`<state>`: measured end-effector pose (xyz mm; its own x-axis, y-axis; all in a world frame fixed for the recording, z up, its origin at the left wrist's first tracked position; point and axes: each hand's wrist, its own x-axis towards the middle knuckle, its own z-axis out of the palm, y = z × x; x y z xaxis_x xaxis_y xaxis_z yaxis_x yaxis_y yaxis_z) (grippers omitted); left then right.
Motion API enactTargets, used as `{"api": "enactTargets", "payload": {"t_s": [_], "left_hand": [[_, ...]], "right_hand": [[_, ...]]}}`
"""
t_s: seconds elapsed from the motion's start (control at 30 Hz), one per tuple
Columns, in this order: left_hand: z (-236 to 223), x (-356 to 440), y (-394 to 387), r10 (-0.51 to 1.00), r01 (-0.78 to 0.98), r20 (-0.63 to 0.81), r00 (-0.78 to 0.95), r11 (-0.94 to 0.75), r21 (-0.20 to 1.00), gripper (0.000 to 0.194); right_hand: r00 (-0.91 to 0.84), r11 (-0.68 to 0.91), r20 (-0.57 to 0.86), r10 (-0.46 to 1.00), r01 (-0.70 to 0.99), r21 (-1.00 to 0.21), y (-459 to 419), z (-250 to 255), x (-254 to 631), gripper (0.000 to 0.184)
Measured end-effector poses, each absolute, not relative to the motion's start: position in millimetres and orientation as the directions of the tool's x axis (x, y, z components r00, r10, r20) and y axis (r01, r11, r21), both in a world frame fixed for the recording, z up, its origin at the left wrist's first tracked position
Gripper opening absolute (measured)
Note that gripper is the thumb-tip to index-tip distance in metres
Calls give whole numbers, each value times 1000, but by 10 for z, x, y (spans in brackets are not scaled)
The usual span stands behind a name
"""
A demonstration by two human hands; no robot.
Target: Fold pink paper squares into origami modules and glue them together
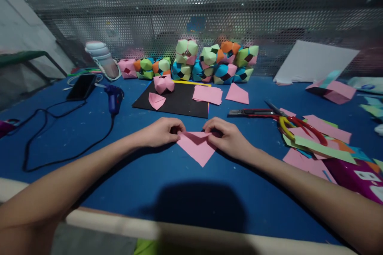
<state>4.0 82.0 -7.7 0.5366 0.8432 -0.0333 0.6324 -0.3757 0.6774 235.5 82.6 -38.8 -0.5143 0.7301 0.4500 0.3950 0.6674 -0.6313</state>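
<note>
left hand (164, 132): pinched on left corner of pink folded paper (199, 150) | right hand (228, 136): pinched on right corner | paper between hands, over blue tabletop (125, 195), contact unclear | risk: uneven pull might skew crease; loose pinch could let fold spring open

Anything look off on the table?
Only clutter, on the right: paper scraps lie jumbled at mixed angles with the scissors among them, unlike the paper balls grouped at the back. No spill shows.
</note>
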Motion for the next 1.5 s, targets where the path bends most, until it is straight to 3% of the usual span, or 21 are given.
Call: {"api": "enactTargets", "payload": {"t_s": [0.2,0.4,0.53,0.73,0.93,1.17,1.5], "left_hand": [[-51,38,818,797,619,-9,604,-462,635,14],[-20,-64,898,715,587,-90,693,-488,646,11],[-28,-95,908,710,566,-48,703,-517,642,11],[-62,-73,903,716,585,94,692,-632,508,12],[-123,-80,927,648,514,176,741,-715,473,13],[-145,-94,960,645,465,168,746,-684,561,12],[-139,-165,1051,652,456,144,744,-654,604,15]], "right_hand": [[-587,757,480,652,471,-453,748,-411,2345,15],[-805,918,469,363,222,-329,725,-424,2385,17],[-825,926,434,361,261,-274,714,-428,2385,19],[-730,928,589,346,358,-102,675,-337,2347,12],[-752,947,588,299,311,-84,645,-371,2387,20],[-741,952,597,306,254,-173,610,-514,2457,22],[-787,959,548,282,256,-124,598,-484,2450,23]]}}
